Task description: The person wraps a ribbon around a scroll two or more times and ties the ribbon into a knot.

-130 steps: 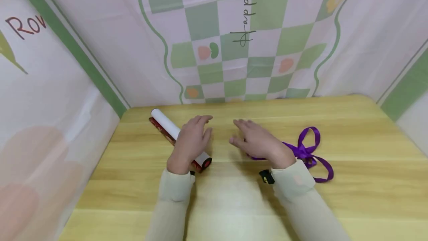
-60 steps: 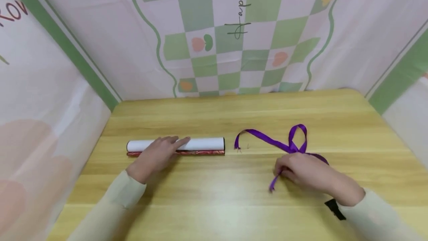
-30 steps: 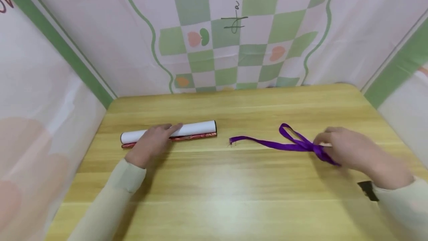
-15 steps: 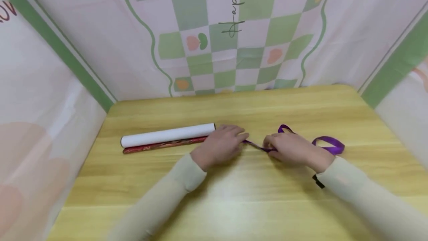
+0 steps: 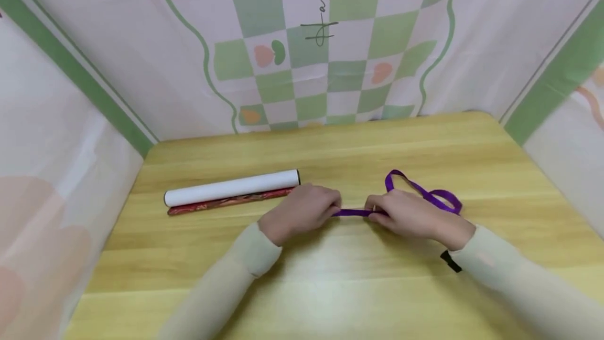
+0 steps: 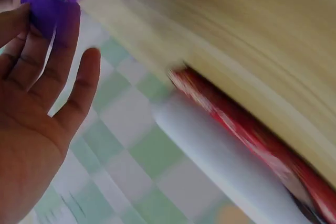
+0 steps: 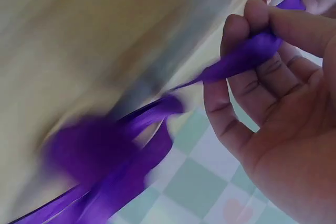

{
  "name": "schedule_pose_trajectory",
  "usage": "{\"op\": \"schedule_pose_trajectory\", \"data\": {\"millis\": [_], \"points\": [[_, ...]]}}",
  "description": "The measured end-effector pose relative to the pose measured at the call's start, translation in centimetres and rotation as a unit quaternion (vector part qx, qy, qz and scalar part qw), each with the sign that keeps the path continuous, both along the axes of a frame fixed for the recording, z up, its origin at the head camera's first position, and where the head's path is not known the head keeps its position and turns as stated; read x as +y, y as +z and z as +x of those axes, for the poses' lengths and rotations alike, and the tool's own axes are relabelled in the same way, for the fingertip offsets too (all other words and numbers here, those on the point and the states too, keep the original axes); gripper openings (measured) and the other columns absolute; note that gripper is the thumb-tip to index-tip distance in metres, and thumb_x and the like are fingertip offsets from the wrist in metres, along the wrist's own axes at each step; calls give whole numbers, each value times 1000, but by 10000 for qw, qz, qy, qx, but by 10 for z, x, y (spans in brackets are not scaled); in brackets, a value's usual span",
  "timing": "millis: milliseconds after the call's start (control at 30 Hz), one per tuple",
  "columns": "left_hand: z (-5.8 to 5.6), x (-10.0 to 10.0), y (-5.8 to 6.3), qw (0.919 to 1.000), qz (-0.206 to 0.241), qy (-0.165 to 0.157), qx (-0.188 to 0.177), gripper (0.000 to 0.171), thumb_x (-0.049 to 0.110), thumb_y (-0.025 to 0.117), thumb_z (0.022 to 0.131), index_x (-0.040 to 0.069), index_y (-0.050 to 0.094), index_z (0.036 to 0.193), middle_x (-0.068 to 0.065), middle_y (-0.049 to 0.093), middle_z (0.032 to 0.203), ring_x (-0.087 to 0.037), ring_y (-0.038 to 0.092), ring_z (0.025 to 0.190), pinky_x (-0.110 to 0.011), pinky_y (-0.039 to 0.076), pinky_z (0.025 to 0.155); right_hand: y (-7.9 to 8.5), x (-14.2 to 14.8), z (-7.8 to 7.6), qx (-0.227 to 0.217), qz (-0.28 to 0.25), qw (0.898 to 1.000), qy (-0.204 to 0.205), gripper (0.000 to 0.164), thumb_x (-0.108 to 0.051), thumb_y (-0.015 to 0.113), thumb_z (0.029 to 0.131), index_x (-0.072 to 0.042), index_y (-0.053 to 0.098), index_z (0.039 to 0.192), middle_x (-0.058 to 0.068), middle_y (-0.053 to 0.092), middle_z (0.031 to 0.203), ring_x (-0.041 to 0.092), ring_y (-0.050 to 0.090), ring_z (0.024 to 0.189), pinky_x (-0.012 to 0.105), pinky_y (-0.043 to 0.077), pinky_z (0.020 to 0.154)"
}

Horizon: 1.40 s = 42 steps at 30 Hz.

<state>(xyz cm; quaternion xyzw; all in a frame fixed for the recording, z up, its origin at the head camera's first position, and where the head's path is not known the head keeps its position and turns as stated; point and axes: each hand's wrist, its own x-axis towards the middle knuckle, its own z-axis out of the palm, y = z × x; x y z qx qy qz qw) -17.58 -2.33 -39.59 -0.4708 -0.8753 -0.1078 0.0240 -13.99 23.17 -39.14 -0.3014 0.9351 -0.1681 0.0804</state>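
Between the two hands runs a short stretch of purple ribbon (image 5: pixel 353 213), nearly straight. My left hand (image 5: pixel 304 210) pinches one end of it; in the left wrist view the ribbon (image 6: pixel 44 11) lies over the fingers under the thumb. My right hand (image 5: pixel 412 218) grips it a little farther along, with thumb and fingertips on the ribbon (image 7: pixel 252 56) in the right wrist view. The rest of the ribbon trails in loops past the right hand, partly hidden behind it. Left of the left hand lies a rolled scroll (image 5: pixel 231 187), white outside with a red patterned edge (image 5: pixel 226 202).
Everything is over a wooden table (image 5: pixel 325 287). A cloth with green and white checks (image 5: pixel 306 88) hangs behind its far edge, and printed cloth also hangs at both sides. A black strap piece (image 5: pixel 451 261) shows at the right wrist.
The left hand has left the scroll and moved right to the ribbon's end. The right hand has come back left along the ribbon, and the stretch between the hands is now straighter.
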Motion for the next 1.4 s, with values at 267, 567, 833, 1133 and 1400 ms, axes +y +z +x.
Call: {"op": "schedule_pose_trajectory", "data": {"millis": [267, 567, 833, 1133, 1400], "points": [[3, -109, -2, 9933, -32, 1121, -287, 13, 24, 53, 96, 23, 58, 84, 14, 54, 77, -4, 48, 69, -23, 44, 64, 3, 34, 1, 369, 7, 9991, -216, 11, -23, 58, 94, -20, 68, 93, -17, 56, 69, -3, 45, 57, 25, 43, 59], [25, -193, -3, 9791, -242, 1909, -662, 14, 16, 56, 94, 18, 55, 80, 8, 50, 75, -7, 44, 67, -26, 39, 62, 8, 81, 1, 103, 386, 9972, -640, 15, -14, 57, 93, -10, 70, 98, -11, 56, 69, 1, 42, 56, 24, 42, 51], [34, -172, 8, 9849, -418, 1647, 319, 21, 23, 60, 92, 9, 68, 106, -3, 67, 101, -20, 63, 92, -39, 51, 83, 18, 83, 7, 227, 569, 9966, -552, 36, -32, 73, 80, -9, 68, 107, -7, 60, 89, 8, 53, 78, 35, 48, 69], [59, -91, -1, 9869, -1323, 911, 177, 46, 35, 43, 100, 12, 53, 138, -7, 52, 140, -25, 48, 128, -44, 39, 105, 21, 40, 7, 752, 441, 9961, -164, 29, -31, 68, 85, -9, 69, 104, -3, 65, 93, 13, 61, 84, 38, 52, 75], [55, -96, -13, 9784, -1417, 1239, 856, 34, 15, 46, 99, 19, 57, 130, 1, 65, 107, -17, 61, 92, -35, 51, 77, 7, 11, 5, 592, 620, 9962, 178, 15, -25, 70, 84, -20, 70, 98, -11, 67, 90, 7, 62, 81, 31, 52, 72]]}}
